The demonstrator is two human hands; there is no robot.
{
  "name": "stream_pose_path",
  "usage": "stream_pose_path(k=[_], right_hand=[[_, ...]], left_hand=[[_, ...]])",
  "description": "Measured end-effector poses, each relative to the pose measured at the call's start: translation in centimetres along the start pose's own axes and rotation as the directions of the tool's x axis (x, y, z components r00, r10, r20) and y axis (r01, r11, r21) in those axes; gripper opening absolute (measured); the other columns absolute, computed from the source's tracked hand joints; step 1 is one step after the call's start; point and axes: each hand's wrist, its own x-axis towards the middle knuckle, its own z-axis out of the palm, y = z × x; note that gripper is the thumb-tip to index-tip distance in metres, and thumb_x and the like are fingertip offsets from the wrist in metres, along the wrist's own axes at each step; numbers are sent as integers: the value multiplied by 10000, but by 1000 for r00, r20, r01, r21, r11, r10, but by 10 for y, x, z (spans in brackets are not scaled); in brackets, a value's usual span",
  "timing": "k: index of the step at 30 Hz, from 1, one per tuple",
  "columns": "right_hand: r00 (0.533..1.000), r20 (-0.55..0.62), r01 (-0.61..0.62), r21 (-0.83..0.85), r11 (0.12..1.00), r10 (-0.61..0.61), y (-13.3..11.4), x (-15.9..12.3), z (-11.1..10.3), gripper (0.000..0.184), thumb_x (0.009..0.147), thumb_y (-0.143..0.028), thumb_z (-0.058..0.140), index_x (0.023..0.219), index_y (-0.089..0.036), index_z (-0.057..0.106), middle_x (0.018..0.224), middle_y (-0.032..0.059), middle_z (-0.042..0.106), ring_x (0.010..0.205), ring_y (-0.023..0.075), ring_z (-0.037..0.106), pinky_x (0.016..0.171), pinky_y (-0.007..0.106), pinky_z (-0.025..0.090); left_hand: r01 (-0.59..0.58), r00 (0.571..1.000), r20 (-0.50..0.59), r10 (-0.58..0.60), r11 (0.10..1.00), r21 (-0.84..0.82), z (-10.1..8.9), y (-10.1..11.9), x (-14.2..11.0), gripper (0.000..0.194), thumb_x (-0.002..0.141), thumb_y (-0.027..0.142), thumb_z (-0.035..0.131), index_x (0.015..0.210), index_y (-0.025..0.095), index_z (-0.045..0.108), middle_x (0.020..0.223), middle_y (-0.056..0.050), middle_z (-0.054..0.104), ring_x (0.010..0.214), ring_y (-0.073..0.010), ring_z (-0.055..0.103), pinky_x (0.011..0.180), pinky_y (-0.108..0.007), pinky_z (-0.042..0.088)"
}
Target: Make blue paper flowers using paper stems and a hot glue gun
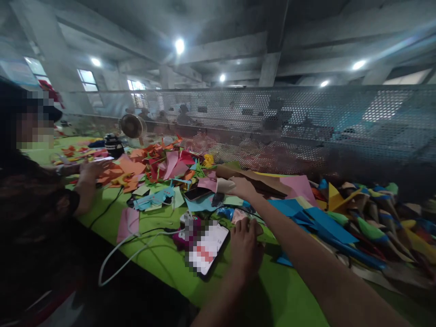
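My right hand (pixel 238 186) reaches far across the green table (pixel 150 254), fingers closed round a pale pink sheet of paper (pixel 213 183) beside a long brown paper roll (pixel 259 179). My left hand (pixel 245 243) rests near the table's front, fingers curled down on small paper pieces next to a phone (pixel 207 249) lying face up. Blue paper sheets (pixel 316 218) lie just right of my right forearm.
A co-worker sits at the left, a hand (pixel 90 170) on orange paper scraps (pixel 129 170). A small fan (pixel 132 127), a blue glue gun (pixel 155 199), a second phone (pixel 197 193) and white cables (pixel 129 247) lie about. Folded coloured paper cones (pixel 371 218) pile at the right. A perforated metal screen (pixel 272 122) backs the table.
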Motion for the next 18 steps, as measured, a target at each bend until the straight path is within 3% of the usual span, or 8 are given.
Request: stream_pose_path(k=[7, 10, 12, 14, 16, 18], right_hand=[[1000, 5, -16, -153, 988, 17, -1, 25, 28, 358, 953, -356, 603, 1259, -172, 578, 1259, 95, 604, 1054, 233, 631, 876, 449, 551], [997, -71, 7, -169, 986, -19, -1, 19, 19, 354, 909, -312, 652, 1217, -148, 597, 1249, 119, 594, 1077, 250, 604, 914, 442, 505], [987, -153, 29, -161, 986, -54, -3, 8, 1, 398, 836, -213, 683, 1214, -127, 594, 1256, 156, 572, 1117, 277, 560, 961, 429, 432], [966, -246, 49, -149, 988, -85, -4, -11, -23, 490, 811, -152, 643, 1292, -148, 547, 1303, 160, 548, 1171, 297, 505, 1001, 436, 363], [939, -326, 68, -136, 988, -110, -5, -40, -47, 543, 821, -177, 630, 1350, -190, 510, 1376, 135, 520, 1269, 311, 419, 1056, 450, 299], [880, -440, 155, -96, 983, -182, -5, -76, -63, 580, 800, -178, 645, 1363, -235, 520, 1379, 96, 546, 1288, 307, 405, 1075, 449, 284]], left_hand=[[15, 995, -92, -26, 993, -116, -3, 2, -2, 390, 862, 210, 553, 1250, 237, 575, 1386, -122, 525, 1261, -352, 450, 1037, -515, 338], [30, 986, -150, -70, 967, -252, -8, 3, -2, 339, 887, 218, 531, 1220, 223, 594, 1364, -140, 542, 1291, -345, 434, 1071, -509, 307], [41, 973, -188, -135, 899, -436, -11, 1, -1, 323, 894, 248, 544, 1210, 212, 598, 1319, -149, 568, 1283, -333, 447, 1087, -495, 300], [57, 955, -169, -244, 709, -703, -14, -1, 3, 320, 885, 320, 590, 1186, 213, 601, 1246, -136, 603, 1211, -311, 511, 1055, -460, 352], [105, 936, -24, -351, 342, -934, -16, -4, 8, 360, 860, 433, 633, 1145, 216, 602, 1176, -114, 629, 1094, -276, 588, 971, -410, 434], [196, 922, 202, -329, -51, -979, -19, -3, 12, 447, 823, 536, 652, 1125, 211, 596, 1156, -106, 640, 997, -251, 640, 881, -382, 494]])
